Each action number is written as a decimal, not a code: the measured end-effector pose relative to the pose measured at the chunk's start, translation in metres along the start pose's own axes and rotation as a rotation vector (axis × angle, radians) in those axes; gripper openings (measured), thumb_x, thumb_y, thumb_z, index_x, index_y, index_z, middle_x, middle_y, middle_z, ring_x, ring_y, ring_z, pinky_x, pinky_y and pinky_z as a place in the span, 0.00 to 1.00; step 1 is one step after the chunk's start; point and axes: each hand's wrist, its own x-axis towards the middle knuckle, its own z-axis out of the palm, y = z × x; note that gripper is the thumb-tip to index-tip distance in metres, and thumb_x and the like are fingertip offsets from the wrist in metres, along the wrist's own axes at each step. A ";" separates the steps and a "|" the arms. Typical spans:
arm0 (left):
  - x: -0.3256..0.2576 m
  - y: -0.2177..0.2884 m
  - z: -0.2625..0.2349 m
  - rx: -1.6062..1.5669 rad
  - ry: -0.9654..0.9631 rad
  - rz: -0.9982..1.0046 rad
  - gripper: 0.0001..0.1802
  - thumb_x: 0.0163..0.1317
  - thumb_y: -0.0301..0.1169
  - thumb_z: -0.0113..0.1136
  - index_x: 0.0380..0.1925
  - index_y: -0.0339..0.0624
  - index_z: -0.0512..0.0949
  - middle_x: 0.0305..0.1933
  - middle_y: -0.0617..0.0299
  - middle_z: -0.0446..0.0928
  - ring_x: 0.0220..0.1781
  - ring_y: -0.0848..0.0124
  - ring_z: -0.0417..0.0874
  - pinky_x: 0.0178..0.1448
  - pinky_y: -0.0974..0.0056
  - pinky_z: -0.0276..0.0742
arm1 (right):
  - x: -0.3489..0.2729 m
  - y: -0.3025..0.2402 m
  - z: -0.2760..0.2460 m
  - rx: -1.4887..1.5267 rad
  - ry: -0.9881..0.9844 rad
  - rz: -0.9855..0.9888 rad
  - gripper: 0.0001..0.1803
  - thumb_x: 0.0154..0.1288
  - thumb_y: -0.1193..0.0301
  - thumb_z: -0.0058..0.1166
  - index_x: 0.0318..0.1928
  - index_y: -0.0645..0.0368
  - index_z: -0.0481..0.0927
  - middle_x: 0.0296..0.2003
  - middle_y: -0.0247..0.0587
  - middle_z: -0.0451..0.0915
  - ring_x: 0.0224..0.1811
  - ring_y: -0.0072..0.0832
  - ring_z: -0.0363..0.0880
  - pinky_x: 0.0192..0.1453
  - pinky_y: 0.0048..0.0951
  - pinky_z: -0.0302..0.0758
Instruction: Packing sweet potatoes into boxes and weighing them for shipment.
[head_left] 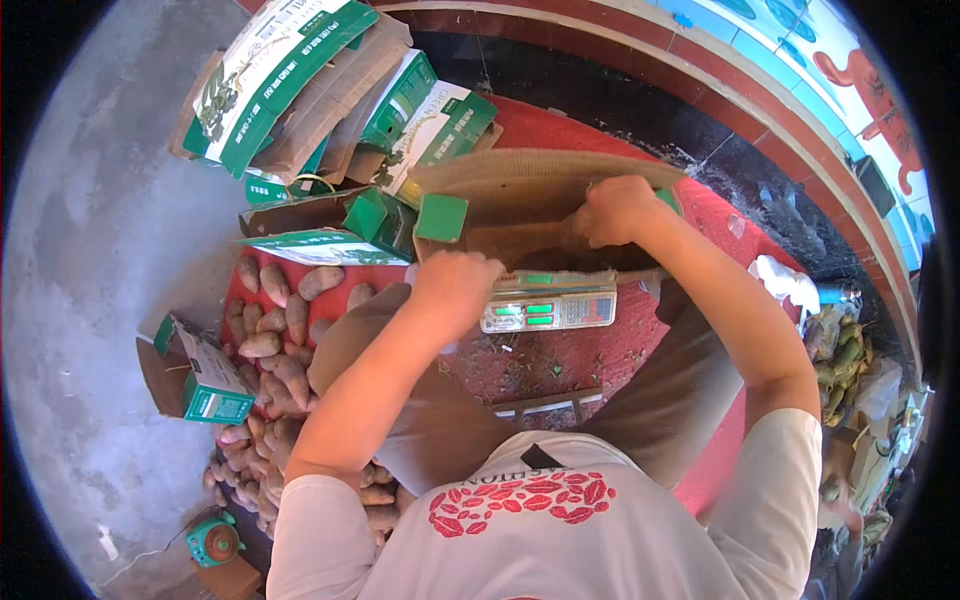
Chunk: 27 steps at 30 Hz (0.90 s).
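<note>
Both hands are closed on the open cardboard box [530,215] sitting on the electronic scale [549,308]: left hand [455,285] gripping its near edge, right hand [612,210] clenched on the far flap. Its inside looks empty. Sweet potatoes [275,345] lie heaped left of the left hand; flattened green-and-white cartons [300,80] are stacked beyond.

Carton [540,215] sits on scale [548,308]; sweet potatoes [275,345] lie left.
</note>
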 end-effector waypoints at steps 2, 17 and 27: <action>-0.006 0.004 0.001 -0.019 0.008 0.017 0.08 0.51 0.31 0.55 0.32 0.46 0.79 0.26 0.56 0.77 0.31 0.57 0.80 0.35 0.56 0.75 | 0.023 -0.003 0.010 -0.074 -0.030 0.021 0.20 0.45 0.58 0.58 0.37 0.57 0.83 0.40 0.44 0.81 0.45 0.36 0.79 0.46 0.36 0.76; -0.002 0.008 -0.003 -0.053 -0.040 -0.002 0.07 0.49 0.27 0.52 0.29 0.45 0.78 0.28 0.56 0.77 0.33 0.57 0.80 0.37 0.56 0.74 | 0.082 0.006 0.055 -0.037 -0.216 -0.105 0.15 0.58 0.64 0.50 0.40 0.61 0.78 0.40 0.53 0.78 0.47 0.46 0.75 0.51 0.40 0.71; 0.009 -0.002 -0.010 -0.088 0.158 -0.038 0.10 0.51 0.35 0.58 0.31 0.42 0.77 0.30 0.54 0.77 0.35 0.56 0.79 0.38 0.55 0.74 | -0.053 0.019 0.001 0.554 0.591 -0.278 0.12 0.61 0.66 0.50 0.38 0.62 0.77 0.32 0.51 0.78 0.36 0.46 0.77 0.43 0.37 0.73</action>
